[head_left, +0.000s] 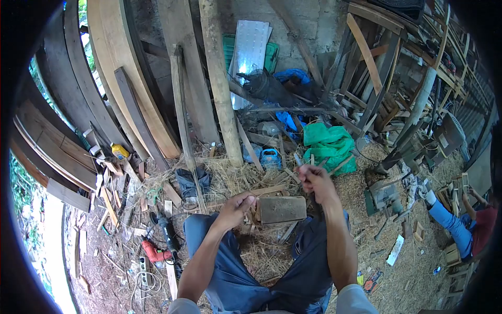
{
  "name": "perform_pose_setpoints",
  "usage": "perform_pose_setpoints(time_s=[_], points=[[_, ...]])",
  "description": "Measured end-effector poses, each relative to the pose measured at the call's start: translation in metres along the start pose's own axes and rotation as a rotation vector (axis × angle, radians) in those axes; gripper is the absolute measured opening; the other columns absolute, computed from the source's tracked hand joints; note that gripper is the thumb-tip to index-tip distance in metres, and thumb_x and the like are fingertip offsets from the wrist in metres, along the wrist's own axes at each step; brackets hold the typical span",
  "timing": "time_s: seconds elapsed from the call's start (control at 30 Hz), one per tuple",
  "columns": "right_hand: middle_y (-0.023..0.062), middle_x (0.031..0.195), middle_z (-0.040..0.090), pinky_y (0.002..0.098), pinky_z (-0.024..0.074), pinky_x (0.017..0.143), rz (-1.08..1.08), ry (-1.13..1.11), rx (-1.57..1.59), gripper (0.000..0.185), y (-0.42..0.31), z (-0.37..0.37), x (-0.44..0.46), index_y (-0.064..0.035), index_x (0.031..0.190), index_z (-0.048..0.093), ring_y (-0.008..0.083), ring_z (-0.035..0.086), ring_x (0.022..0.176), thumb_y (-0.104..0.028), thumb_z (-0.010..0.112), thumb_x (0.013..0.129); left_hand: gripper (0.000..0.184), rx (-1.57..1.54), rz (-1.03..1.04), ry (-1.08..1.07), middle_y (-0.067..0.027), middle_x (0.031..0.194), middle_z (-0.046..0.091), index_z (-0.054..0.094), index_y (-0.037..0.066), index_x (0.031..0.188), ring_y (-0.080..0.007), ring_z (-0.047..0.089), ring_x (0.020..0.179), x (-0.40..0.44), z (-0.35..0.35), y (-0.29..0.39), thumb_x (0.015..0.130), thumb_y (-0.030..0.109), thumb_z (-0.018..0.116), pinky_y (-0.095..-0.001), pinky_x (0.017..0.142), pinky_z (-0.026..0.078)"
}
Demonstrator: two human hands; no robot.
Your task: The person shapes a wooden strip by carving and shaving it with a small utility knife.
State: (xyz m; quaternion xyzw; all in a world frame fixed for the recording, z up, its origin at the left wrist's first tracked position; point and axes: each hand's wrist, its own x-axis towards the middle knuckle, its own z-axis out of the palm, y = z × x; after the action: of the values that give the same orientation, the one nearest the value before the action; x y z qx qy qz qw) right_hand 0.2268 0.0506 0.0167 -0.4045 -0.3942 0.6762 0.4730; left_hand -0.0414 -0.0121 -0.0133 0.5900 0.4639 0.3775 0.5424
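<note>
A short block of wood (282, 210) lies across in front of me, between my knees. At its left end is my left hand (236, 210), with thumb and fingers pinched together; whatever is between them is too small to make out. Just above the block's right end, my right hand (317, 184) is closed around a slim tool (298, 159) with a grey-blue end pointing up and away. Most of that tool is hidden by the fingers, so its kind does not show. Straw and wood shavings cover the ground under the block.
On the left lie a red drill (155, 252), a dark power tool (167, 230) and a power strip (143, 272) with cable. Planks (125, 78) lean ahead. A green plastic bag (329, 144) sits ahead right. Another person (473, 225) sits at far right beyond a machine (384, 196).
</note>
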Motion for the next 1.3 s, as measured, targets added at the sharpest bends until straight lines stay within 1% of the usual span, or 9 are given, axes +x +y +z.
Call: perform_pose_setpoints(time_s=[0.1, 0.3, 0.4, 0.47, 0.57, 0.83, 0.9, 1.0, 1.3], points=[[-0.0036, 0.067, 0.049, 0.0203, 0.0234, 0.043, 0.051, -0.024, -0.018, 0.022, 0.005, -0.005, 0.008, 0.0023, 0.095, 0.061, 0.0035, 0.035, 0.048, -0.019, 0.060, 0.091, 0.027, -0.018, -0.028, -0.005, 0.0035, 0.067, 0.045, 0.057, 0.003, 0.088, -0.0059, 0.039, 0.062, -0.004, -0.004, 0.005, 0.098, 0.026, 0.047, -0.0236, 0.057, 0.034], [-0.0038, 0.066, 0.052, 0.0214, 0.0283, 0.042, -0.253, 0.351, 0.142, 0.022, -0.007, -0.070, 0.023, -0.0029, 0.092, 0.065, 0.0053, 0.037, 0.047, -0.024, 0.064, 0.088, 0.025, -0.144, -0.047, 0.069, 0.0058, 0.062, 0.038, 0.056, 0.005, 0.084, -0.0039, 0.033, 0.056, -0.009, -0.016, 0.006, 0.099, 0.025, 0.047, -0.0213, 0.052, 0.028], [0.0007, 0.066, 0.058, 0.0255, 0.0380, 0.046, -0.020, 0.313, -0.203, 0.030, 0.006, -0.037, 0.014, 0.0015, 0.100, 0.063, 0.0094, 0.049, 0.050, -0.026, 0.064, 0.087, 0.026, -0.193, -0.017, 0.096, 0.0061, 0.060, 0.035, 0.054, 0.006, 0.082, -0.0035, 0.029, 0.054, -0.002, -0.013, 0.006, 0.099, 0.025, 0.046, -0.0212, 0.050, 0.026], [0.0076, 0.067, 0.063, 0.0310, 0.0462, 0.054, -0.150, 0.179, -0.788, 0.038, 0.028, -0.028, 0.023, 0.0070, 0.115, 0.054, 0.0148, 0.062, 0.060, -0.022, 0.059, 0.091, 0.026, -0.216, -0.008, 0.097, 0.0059, 0.060, 0.035, 0.054, 0.006, 0.082, -0.0039, 0.029, 0.053, -0.001, -0.010, 0.006, 0.099, 0.025, 0.046, -0.0216, 0.049, 0.026], [0.0120, 0.066, 0.063, 0.0344, 0.0493, 0.060, -0.331, 0.251, -0.928, 0.039, 0.044, -0.018, 0.019, 0.0108, 0.120, 0.047, 0.0185, 0.067, 0.067, -0.016, 0.054, 0.093, 0.026, -0.224, -0.003, 0.116, 0.0056, 0.059, 0.034, 0.052, 0.006, 0.082, -0.0045, 0.029, 0.053, -0.002, -0.005, 0.008, 0.099, 0.024, 0.046, -0.0223, 0.049, 0.025], [0.0086, 0.068, 0.062, 0.0260, 0.0424, 0.047, -0.421, 0.392, -0.620, 0.025, 0.022, -0.009, 0.020, 0.0039, 0.112, 0.049, 0.0122, 0.059, 0.056, -0.011, 0.051, 0.093, 0.023, -0.259, 0.003, 0.098, 0.0048, 0.058, 0.033, 0.053, 0.004, 0.085, -0.0052, 0.027, 0.052, -0.003, -0.005, 0.000, 0.099, 0.021, 0.046, -0.0233, 0.048, 0.025], [0.0051, 0.071, 0.061, 0.0196, 0.0302, 0.042, -0.280, 0.231, -0.069, 0.028, 0.009, -0.001, 0.008, -0.0028, 0.114, 0.054, 0.0043, 0.040, 0.047, -0.021, 0.057, 0.093, 0.022, -0.231, 0.004, 0.099, 0.0048, 0.058, 0.033, 0.053, 0.004, 0.086, -0.0051, 0.027, 0.052, -0.003, -0.004, -0.001, 0.099, 0.020, 0.045, -0.0232, 0.048, 0.025], [0.0037, 0.074, 0.059, 0.0173, 0.0239, 0.042, -0.251, 0.137, 0.122, 0.031, -0.001, 0.005, 0.004, -0.0063, 0.118, 0.055, 0.0025, 0.031, 0.046, -0.024, 0.058, 0.093, 0.021, -0.227, -0.026, 0.081, 0.0050, 0.060, 0.033, 0.053, 0.004, 0.087, -0.0049, 0.027, 0.052, -0.005, 0.000, 0.001, 0.099, 0.020, 0.045, -0.0230, 0.048, 0.025], [0.0044, 0.075, 0.059, 0.0202, 0.0253, 0.042, -0.211, 0.048, 0.132, 0.028, -0.002, 0.003, 0.003, -0.0027, 0.114, 0.057, 0.0039, 0.035, 0.048, -0.021, 0.057, 0.093, 0.020, -0.248, -0.088, -0.095, 0.0050, 0.064, 0.036, 0.052, 0.005, 0.089, -0.0043, 0.029, 0.057, -0.013, 0.006, 0.007, 0.099, 0.020, 0.045, -0.0220, 0.051, 0.027]])
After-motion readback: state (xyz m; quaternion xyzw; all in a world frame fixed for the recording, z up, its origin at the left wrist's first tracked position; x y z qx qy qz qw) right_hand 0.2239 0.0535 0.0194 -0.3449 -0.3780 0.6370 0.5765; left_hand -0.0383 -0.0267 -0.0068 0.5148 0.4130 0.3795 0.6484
